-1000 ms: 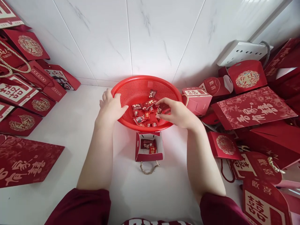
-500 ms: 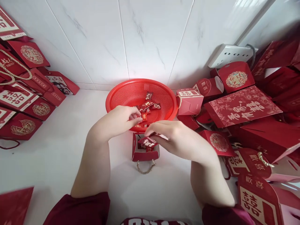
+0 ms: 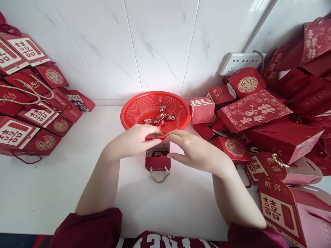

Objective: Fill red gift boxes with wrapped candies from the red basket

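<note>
A small red box (image 3: 157, 163) with a rope handle stands open at the centre, a dark red wrapped candy (image 3: 159, 153) inside it. My left hand (image 3: 138, 140) is over the box's back left corner, thumb and fingers apart, with nothing visible between them. On the other side my right hand (image 3: 190, 148) has its fingers apart at the box's right edge, and nothing shows in it. Just behind both hands sits a red perforated basket (image 3: 129, 106) holding several wrapped candies (image 3: 161, 117).
Red gift boxes (image 3: 254, 110) are piled along the right side. More boxes (image 3: 43, 143) are stacked at the left. A white power strip (image 3: 240, 62) leans on the tiled wall (image 3: 103, 44) behind.
The red candy packet left my right hand, and a candy lies in the box. Both hands have come closer together over the box. The view has shifted, showing more of the left stack.
</note>
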Motion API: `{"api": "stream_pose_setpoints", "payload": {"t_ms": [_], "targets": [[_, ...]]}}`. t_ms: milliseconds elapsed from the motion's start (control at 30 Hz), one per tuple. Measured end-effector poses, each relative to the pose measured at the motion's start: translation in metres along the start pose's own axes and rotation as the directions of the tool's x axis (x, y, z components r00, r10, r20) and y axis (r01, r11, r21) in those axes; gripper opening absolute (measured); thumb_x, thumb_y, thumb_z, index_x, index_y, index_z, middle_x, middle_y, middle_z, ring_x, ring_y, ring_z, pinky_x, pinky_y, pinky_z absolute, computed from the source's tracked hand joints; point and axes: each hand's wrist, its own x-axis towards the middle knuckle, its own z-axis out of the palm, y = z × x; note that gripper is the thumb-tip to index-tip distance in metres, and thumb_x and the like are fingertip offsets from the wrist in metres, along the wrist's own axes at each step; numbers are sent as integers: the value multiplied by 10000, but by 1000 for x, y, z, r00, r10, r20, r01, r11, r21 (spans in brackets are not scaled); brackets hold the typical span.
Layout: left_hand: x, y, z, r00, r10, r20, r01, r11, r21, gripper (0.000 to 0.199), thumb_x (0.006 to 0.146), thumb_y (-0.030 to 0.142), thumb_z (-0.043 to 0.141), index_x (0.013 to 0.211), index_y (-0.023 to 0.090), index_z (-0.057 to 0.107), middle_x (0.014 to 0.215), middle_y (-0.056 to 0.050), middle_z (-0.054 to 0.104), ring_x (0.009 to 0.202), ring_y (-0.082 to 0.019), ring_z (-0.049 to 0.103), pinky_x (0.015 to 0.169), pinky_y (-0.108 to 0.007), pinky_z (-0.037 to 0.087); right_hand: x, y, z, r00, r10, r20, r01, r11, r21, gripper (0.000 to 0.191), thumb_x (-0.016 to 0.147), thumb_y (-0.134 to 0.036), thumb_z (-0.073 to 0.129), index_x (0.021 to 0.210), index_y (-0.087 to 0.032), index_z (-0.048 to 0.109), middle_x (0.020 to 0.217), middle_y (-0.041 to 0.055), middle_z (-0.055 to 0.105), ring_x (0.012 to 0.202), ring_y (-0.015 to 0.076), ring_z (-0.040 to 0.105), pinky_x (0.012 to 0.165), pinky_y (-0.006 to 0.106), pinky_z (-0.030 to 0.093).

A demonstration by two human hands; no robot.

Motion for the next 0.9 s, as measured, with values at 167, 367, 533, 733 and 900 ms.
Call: {"api": "stream_pose_setpoints", "payload": {"t_ms": [167, 367, 533, 733, 900], "targets": [[-14, -20, 25, 996, 85, 34, -85, 996, 6, 292, 881, 407, 637, 1123, 246, 664, 1109, -30, 709, 980, -232, 668, 852, -346, 529, -1, 9, 11, 997, -50, 58, 46, 997, 66, 325, 900, -234, 670, 1215, -206, 593, 1216, 87, 652, 1105, 253, 608, 883, 372, 498], [-30, -46, 53, 969, 210, -133, -213, 977, -4, 263, 863, 368, 688, 1089, 239, 647, 1132, -57, 683, 1082, -243, 623, 976, -396, 484, -1, 10, 10, 996, -54, 69, 52, 998, 26, 130, 922, -262, 649, 1036, -203, 667, 1094, 77, 671, 969, 233, 619, 776, 342, 486], [-37, -58, 83, 855, 323, -405, -341, 940, 28, 77, 856, 247, 678, 849, 204, 615, 1111, -92, 630, 1075, -244, 625, 921, -396, 529, -1, 14, 12, 994, 56, 96, -40, 986, -160, 341, 1001, -339, 516, 735, -190, 669, 708, 33, 638, 671, 179, 559, 636, 315, 370], [-39, -68, 113, 608, 542, -580, -408, 840, 358, 101, 853, 220, 654, 935, 229, 595, 1060, -89, 633, 1047, -249, 669, 831, -395, 594, -2, 18, 22, 960, 88, 266, -38, 982, -185, 299, 977, -192, 445, 1008, -229, 739, 763, 42, 710, 669, 198, 618, 595, 301, 336], [-41, -61, 124, 402, 784, -473, -429, 617, 660, 114, 861, 285, 677, 826, 248, 575, 890, -20, 670, 860, -190, 721, 740, -338, 622, -8, 19, 11, 971, 158, 179, -130, 979, -157, 577, 980, -207, 450, 1544, -280, 353, 903, 62, 749, 766, 237, 672, 640, 297, 401]]}}
